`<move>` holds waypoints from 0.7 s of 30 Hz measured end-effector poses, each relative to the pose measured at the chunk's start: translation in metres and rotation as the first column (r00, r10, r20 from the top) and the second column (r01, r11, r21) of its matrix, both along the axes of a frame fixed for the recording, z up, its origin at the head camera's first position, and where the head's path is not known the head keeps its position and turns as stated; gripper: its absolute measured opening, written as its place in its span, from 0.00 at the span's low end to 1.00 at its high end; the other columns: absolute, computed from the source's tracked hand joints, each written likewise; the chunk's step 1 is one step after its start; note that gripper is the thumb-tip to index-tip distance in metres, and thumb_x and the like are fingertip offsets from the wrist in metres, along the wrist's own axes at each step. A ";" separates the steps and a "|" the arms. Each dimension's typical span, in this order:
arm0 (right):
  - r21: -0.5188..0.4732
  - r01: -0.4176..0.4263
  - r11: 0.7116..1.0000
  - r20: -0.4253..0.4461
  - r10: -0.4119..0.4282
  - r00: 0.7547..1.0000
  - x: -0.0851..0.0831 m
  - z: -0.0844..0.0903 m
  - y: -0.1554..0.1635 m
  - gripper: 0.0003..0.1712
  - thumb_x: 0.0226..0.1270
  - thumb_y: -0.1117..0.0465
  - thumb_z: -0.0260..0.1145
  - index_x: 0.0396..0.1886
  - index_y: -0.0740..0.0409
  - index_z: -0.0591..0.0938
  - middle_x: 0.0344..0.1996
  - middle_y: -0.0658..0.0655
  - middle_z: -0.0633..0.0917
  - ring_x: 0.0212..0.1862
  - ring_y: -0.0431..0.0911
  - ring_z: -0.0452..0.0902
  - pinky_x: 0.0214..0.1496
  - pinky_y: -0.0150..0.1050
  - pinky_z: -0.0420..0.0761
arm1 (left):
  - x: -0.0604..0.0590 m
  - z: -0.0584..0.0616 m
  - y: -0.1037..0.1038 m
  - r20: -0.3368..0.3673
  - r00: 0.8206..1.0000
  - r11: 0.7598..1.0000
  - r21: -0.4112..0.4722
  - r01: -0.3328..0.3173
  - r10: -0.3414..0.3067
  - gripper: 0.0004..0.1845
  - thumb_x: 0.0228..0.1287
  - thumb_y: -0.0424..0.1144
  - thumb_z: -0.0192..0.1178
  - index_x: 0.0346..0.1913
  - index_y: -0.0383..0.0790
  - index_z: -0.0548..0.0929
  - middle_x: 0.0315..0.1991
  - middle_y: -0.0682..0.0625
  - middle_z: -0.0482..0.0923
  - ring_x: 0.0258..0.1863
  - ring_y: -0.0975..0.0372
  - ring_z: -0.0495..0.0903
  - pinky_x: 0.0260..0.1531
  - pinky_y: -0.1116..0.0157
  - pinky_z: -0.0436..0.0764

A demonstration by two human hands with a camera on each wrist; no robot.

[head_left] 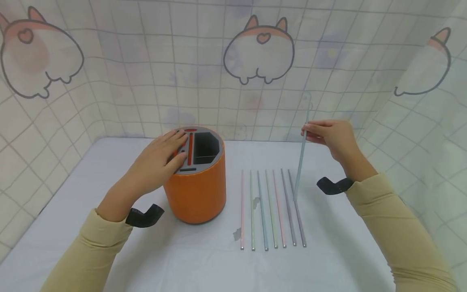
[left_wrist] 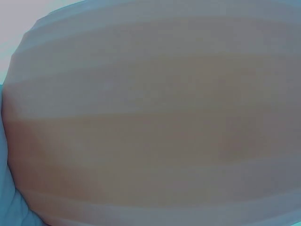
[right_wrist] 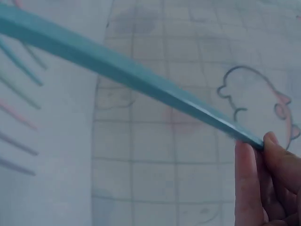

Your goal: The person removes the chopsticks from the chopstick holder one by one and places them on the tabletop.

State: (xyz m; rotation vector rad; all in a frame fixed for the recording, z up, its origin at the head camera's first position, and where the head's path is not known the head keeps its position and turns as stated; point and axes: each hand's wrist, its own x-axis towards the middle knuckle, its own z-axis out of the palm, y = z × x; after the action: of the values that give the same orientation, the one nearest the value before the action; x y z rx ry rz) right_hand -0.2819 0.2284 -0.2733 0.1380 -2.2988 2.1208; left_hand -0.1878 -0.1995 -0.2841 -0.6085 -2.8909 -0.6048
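My left hand [head_left: 160,164] rests on the grey slotted top of an orange round utensil holder [head_left: 195,198], its fingers stretched over the left side. At the right, my right hand [head_left: 333,136] pinches a light blue chopstick [head_left: 300,162] between thumb and fingers. The chopstick stands nearly upright, slightly tilted, its lower end by the rightmost chopsticks. In the right wrist view the same chopstick [right_wrist: 141,82] runs slantwise from the fingertips [right_wrist: 247,162]. Several pastel chopsticks [head_left: 271,209] lie in a row on the table, between holder and right hand. A blurred, close surface fills the left wrist view.
The table carries a white cloth [head_left: 204,259]. A grid-patterned curtain [head_left: 153,77] with cartoon animal drawings hangs behind and along both sides. Two small grey patches [head_left: 237,234] show on the cloth near the chopsticks. The holder's large dark compartment [head_left: 206,146] is uncovered.
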 end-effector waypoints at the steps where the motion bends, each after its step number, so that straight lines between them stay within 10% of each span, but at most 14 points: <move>1: 0.010 -0.025 1.000 0.034 0.024 0.999 -0.002 -0.008 0.007 0.07 0.65 0.64 0.70 0.31 0.48 0.91 0.28 0.44 0.90 0.34 0.36 0.88 0.41 0.27 0.86 | 0.000 0.000 0.000 0.000 1.000 1.000 -0.001 0.000 0.000 0.31 0.79 0.49 0.42 0.78 0.39 0.58 0.80 0.45 0.52 0.81 0.49 0.46 0.79 0.45 0.47; 21: 0.195 -0.236 0.952 0.431 0.133 0.892 -0.016 -0.106 0.045 0.28 0.68 0.61 0.68 0.60 0.76 0.75 0.31 0.47 0.90 0.35 0.36 0.87 0.44 0.28 0.86 | 0.001 0.002 0.000 0.006 1.000 1.000 -0.002 -0.004 0.004 0.31 0.79 0.48 0.43 0.78 0.39 0.58 0.80 0.45 0.52 0.81 0.49 0.46 0.79 0.45 0.47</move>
State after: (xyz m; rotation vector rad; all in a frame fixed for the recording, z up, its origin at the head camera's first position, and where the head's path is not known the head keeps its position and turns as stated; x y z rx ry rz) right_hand -0.2980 0.2729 -0.3790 -0.1095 -2.8969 2.1098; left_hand -0.1872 -0.1994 -0.2825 -0.6013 -2.8980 -0.6048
